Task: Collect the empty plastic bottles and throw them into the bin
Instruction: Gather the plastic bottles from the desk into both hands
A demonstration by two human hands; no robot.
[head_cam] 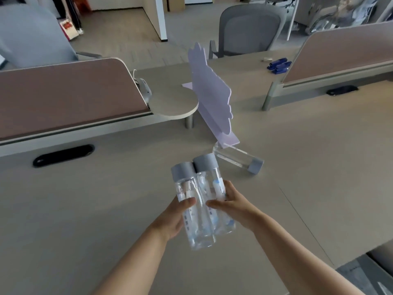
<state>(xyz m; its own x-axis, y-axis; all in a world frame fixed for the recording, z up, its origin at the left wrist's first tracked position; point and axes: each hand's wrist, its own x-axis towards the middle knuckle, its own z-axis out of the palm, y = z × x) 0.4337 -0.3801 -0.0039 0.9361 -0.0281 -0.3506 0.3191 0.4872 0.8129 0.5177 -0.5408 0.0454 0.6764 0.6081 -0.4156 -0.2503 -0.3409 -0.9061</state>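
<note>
Two clear plastic bottles with grey caps are held side by side above the desk, caps pointing away from me. My left hand (173,218) grips the left bottle (192,226), thumb across its front. My right hand (230,206) grips the right bottle (214,188) from the right side. A third clear bottle (238,158) with a grey cap lies on its side on the desk just beyond them, cap toward the right. No bin is in view.
A lilac standing cut-out sign (209,92) rises right behind the lying bottle. Brown desk dividers (59,92) stand left and at the right (340,54). A black cable slot (63,155) is in the desk (106,209). Blue objects (279,66) lie far right; grey chairs beyond.
</note>
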